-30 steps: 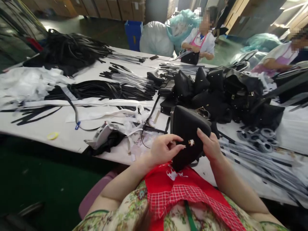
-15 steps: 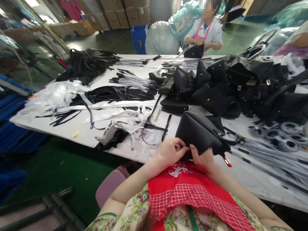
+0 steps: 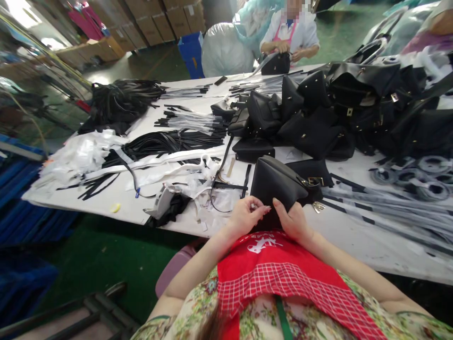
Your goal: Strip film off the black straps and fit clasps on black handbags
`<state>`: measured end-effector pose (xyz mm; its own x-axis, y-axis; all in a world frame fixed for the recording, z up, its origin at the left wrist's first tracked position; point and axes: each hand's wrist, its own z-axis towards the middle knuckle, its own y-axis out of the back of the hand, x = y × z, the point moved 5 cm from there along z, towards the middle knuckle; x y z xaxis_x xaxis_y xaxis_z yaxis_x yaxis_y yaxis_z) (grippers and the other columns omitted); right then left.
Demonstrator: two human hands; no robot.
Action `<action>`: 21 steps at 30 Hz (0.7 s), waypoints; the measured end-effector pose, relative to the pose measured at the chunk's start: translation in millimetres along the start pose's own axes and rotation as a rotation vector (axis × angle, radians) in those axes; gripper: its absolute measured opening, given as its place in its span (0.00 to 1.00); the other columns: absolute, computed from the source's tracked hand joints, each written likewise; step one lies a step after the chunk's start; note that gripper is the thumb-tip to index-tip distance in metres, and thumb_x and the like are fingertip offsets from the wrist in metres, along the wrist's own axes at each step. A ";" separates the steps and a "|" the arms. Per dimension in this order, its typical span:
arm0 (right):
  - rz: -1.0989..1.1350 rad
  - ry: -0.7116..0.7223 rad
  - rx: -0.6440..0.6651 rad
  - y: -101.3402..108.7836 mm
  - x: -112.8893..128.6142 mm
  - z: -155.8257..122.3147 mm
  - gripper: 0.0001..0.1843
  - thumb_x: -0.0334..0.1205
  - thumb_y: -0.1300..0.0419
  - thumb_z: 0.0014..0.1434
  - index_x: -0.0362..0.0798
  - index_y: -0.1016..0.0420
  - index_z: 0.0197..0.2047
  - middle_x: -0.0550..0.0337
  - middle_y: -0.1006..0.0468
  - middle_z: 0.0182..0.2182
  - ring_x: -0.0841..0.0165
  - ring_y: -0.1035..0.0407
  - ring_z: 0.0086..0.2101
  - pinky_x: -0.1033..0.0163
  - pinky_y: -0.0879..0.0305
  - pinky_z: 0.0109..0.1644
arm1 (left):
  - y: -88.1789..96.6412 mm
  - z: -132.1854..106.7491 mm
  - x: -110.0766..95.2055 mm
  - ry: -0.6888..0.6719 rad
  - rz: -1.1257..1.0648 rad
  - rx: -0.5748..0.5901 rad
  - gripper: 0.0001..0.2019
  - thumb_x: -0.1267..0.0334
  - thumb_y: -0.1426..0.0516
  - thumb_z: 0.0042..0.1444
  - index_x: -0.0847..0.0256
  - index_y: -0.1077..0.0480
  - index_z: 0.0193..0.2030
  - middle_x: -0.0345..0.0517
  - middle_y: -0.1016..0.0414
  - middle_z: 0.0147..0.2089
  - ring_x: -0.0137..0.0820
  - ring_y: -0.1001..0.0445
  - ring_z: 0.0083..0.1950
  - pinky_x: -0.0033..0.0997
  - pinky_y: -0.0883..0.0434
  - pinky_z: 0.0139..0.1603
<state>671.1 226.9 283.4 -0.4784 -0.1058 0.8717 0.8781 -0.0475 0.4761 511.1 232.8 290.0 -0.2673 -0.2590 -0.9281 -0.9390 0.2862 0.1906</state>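
A black handbag (image 3: 274, 182) rests tilted at the table's near edge, against my red apron (image 3: 279, 250). My left hand (image 3: 247, 213) is closed at the bag's near left edge, thumb and fingers pinched together; whatever small thing they may pinch there is too small to make out. With the thumb on top, my right hand (image 3: 292, 218) grips the bag's near side, its other fingers hidden beneath. A gold buckle (image 3: 316, 181) shows at the bag's right end, and gold metal tags (image 3: 318, 206) hang below it.
Piled black handbags (image 3: 311, 132) lie beyond. Wrapped straps (image 3: 382, 212) spread to the right, black strips (image 3: 173, 141) to the left. A grey tape dispenser (image 3: 161, 202) stands near the front edge among paper scraps (image 3: 201, 208). Across the table a co-worker (image 3: 293, 38) handles another bag.
The bag has turned a little, so its buckle and gold tags now show at the right. Both hands stay at its near edge. The camera view has shifted slightly.
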 end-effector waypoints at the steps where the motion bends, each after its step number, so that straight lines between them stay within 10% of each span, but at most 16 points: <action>1: 0.005 -0.004 -0.001 -0.7 0.6 0.5 0.23 0.57 0.49 0.64 0.49 0.26 0.30 0.53 0.20 0.26 0.60 0.27 0.27 0.59 0.32 0.33 | 1.2 1.5 2.4 0.023 -0.006 0.006 0.15 0.52 0.38 0.52 0.62 0.31 0.31 0.37 0.29 0.22 0.23 0.34 0.19 0.22 0.40 0.19; 17: 0.137 -0.134 -0.066 -11.0 -4.5 7.6 0.22 0.59 0.46 0.62 0.50 0.23 0.34 0.54 0.18 0.31 0.59 0.25 0.32 0.58 0.29 0.39 | 15.2 -11.0 -12.8 -0.121 -0.165 0.060 0.15 0.53 0.41 0.56 0.62 0.35 0.29 0.36 0.31 0.22 0.21 0.37 0.20 0.21 0.40 0.21; 21: 0.235 -0.214 -0.098 -11.2 -7.7 11.3 0.23 0.59 0.44 0.61 0.47 0.22 0.38 0.54 0.17 0.37 0.57 0.24 0.39 0.55 0.29 0.48 | 33.0 -18.0 -11.7 -0.101 -0.408 0.027 0.17 0.50 0.39 0.55 0.62 0.38 0.31 0.47 0.23 0.37 0.26 0.26 0.29 0.23 0.31 0.25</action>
<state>664.9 239.5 272.7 -0.2444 0.0851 0.9659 0.9563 -0.1434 0.2547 479.3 228.7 313.0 0.1489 -0.2648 -0.9527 -0.9571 0.2035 -0.2061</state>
